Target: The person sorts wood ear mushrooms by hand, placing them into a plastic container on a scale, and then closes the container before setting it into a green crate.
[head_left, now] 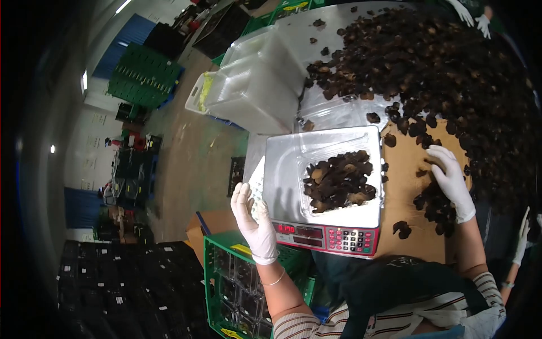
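A clear plastic tray (309, 200) filled with dark wood ear mushrooms (339, 179) rests on the steel plate (282, 169) of a red digital scale (353, 240). The scale's lit display reads about 0.170. My left hand (257, 229), in a white glove, is raised beside the scale's left front corner, fingers apart and holding nothing. Over the brown cardboard (401, 198) to the right, my gloved right hand (453, 179) hangs next to loose mushrooms (437, 212). Its fingers are stretched and slightly curved, with nothing visible in them.
A big heap of mushrooms (418, 56) covers the table's far right. Stacked clear trays (262, 85) stand behind the scale. A green crate (212, 271) with packed boxes sits at front left, near black crates (130, 288). Other people's gloved hands (483, 25) show at the right.
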Demonstrator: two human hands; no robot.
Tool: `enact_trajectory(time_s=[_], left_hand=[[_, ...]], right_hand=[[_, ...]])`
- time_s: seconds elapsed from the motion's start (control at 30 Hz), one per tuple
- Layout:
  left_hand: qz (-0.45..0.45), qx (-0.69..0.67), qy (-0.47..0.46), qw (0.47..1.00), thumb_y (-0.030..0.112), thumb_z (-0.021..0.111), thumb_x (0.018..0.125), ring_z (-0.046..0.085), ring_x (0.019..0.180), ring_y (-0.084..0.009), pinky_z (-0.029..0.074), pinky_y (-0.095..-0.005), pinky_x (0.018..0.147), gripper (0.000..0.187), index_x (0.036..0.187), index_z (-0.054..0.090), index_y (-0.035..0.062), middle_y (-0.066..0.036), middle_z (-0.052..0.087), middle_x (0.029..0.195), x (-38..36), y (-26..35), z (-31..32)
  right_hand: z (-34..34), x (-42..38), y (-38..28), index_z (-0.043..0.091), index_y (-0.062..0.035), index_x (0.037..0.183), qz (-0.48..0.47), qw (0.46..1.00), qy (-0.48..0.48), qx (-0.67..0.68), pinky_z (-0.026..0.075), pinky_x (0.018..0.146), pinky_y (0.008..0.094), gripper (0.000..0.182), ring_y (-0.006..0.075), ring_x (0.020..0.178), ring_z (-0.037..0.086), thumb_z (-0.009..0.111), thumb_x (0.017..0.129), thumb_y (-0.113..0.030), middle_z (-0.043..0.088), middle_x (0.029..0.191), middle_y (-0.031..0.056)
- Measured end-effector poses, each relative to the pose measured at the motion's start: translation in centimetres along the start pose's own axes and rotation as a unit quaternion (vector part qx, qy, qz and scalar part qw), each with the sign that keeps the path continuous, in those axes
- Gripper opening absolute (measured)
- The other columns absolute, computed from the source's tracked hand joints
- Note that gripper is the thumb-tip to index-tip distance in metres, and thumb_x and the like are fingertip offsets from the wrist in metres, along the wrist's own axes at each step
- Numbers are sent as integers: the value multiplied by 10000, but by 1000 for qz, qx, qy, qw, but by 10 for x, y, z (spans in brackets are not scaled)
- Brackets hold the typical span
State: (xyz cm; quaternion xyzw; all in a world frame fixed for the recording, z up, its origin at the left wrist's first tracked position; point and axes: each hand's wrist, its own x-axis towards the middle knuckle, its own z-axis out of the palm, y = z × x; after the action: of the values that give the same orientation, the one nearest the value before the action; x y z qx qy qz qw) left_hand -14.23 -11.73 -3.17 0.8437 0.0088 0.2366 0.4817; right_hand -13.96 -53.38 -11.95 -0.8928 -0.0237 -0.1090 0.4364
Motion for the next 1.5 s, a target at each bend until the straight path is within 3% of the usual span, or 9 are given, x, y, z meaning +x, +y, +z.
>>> enact_trajectory(time_s=[0.2,0.4,0.57,0.73,0.87,1.0,1.27,1.43,1.5], left_hand=[[-112,154,-144,971,154,632,925,591,943,-208,484,-314,827,463,1327,493,-31,-152,604,1100,-21,-22,17],[-284,-187,-208,917,171,555,991,537,555,-107,434,-220,478,116,1029,528,64,-21,574,735,-30,-18,36],[-322,-248,-183,895,240,530,1003,544,553,-132,457,-249,488,189,1041,541,55,-39,571,715,-37,-21,42],[-413,-409,-116,806,318,538,987,655,709,-205,590,-320,637,305,1083,562,30,-81,625,823,-43,-14,36],[-341,-336,-203,854,173,661,910,665,750,-203,600,-323,678,270,1120,553,41,-73,639,868,-49,-23,30],[-307,-375,-198,852,32,698,851,631,730,-167,586,-321,652,300,1096,524,54,-41,610,856,-61,-4,38],[-220,-282,-255,898,-73,683,834,609,769,-123,548,-283,738,341,1062,463,55,-5,577,816,-87,22,59],[-149,-151,-386,898,-142,710,733,490,1238,-264,495,-375,943,1031,1541,112,85,-164,430,1386,-85,75,75],[122,-42,-347,929,-123,680,741,502,1214,-338,468,-442,994,792,1440,371,86,-164,455,1326,-93,50,82]], right_hand=[[19,33,-50,618,-2,1143,-79,992,-31,95,418,993,382,305,318,1113,563,593,845,-64,627,1143,166],[69,84,-78,493,-3,1319,-52,992,-109,48,433,988,414,482,352,1131,556,573,902,-232,601,1211,202],[72,90,-68,519,-35,1314,30,870,-127,475,480,923,284,357,116,1056,590,551,970,-127,611,1244,62],[47,36,-56,583,-72,1195,-196,930,-177,258,476,900,314,459,178,987,575,761,786,-180,601,1094,82],[39,-7,-71,544,-26,1170,35,954,-125,269,497,774,277,447,150,887,604,755,802,-170,583,1003,96],[37,-24,-55,482,7,1172,224,836,-274,420,491,681,238,351,124,735,625,655,875,-64,629,875,86],[21,-66,-33,430,-7,1101,137,894,-173,389,507,716,270,230,138,821,638,525,898,45,642,858,97],[3,-62,-15,540,-48,917,-97,980,-1,175,485,791,363,157,269,875,624,593,790,27,644,937,106],[-6,-53,-11,535,-64,821,-244,961,76,108,475,790,396,158,295,871,616,641,734,14,665,960,94]])
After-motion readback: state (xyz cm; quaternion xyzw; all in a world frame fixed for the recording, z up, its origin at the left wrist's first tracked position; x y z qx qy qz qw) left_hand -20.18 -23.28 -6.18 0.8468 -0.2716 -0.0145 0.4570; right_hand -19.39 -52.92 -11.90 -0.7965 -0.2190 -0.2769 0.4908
